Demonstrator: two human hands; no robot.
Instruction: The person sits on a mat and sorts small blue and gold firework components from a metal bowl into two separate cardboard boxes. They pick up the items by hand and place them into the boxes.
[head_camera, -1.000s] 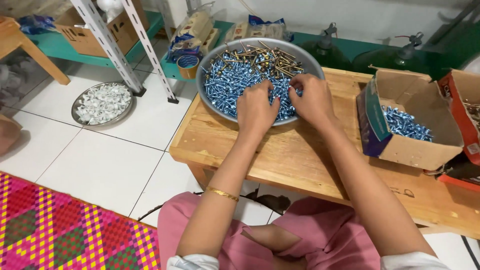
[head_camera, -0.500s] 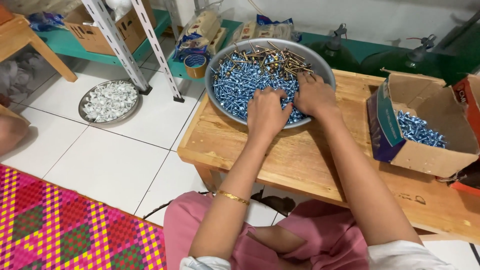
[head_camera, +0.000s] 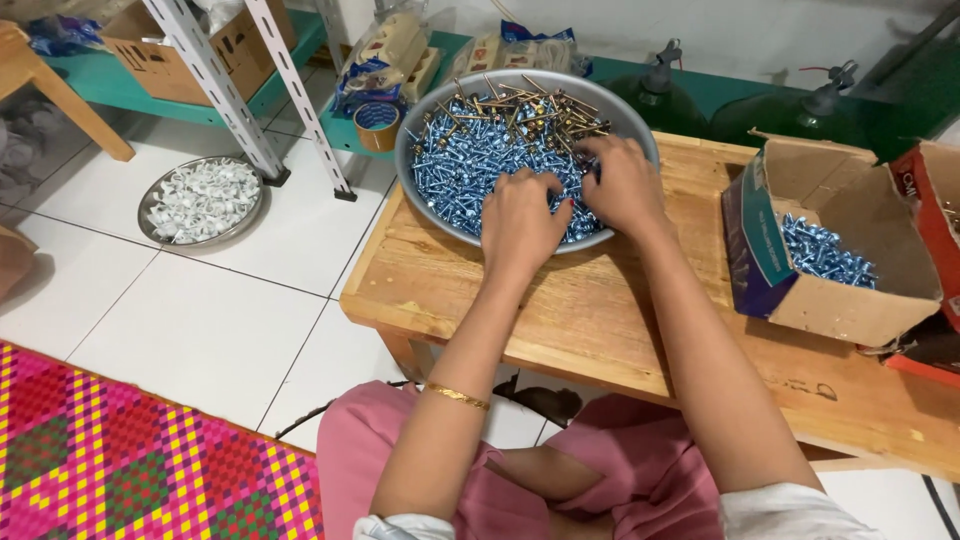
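A round grey metal bowl (head_camera: 424, 122) sits on a low wooden table (head_camera: 590, 320). It is heaped with blue-silver screws (head_camera: 465, 165), and a smaller pile of brass-coloured screws (head_camera: 520, 105) lies at its far side. Both hands are inside the bowl, resting on the screws. My left hand (head_camera: 520, 225) lies near the front rim with fingers curled down into the pile. My right hand (head_camera: 622, 185) is beside it, fingers spread among the screws. Whether either hand pinches any screws is hidden by the fingers.
An open cardboard box (head_camera: 850, 295) with blue-silver screws stands at the table's right, with a red box (head_camera: 925, 195) behind it. On the tiled floor: a metal dish of white plastic pieces (head_camera: 200, 200), white shelf legs (head_camera: 285, 95), a tape roll (head_camera: 378, 125), a woven mat (head_camera: 120, 460).
The camera view has shifted. Both hands stay in the bowl; the right hand has moved a little further into the screws, the left stays near the front rim.
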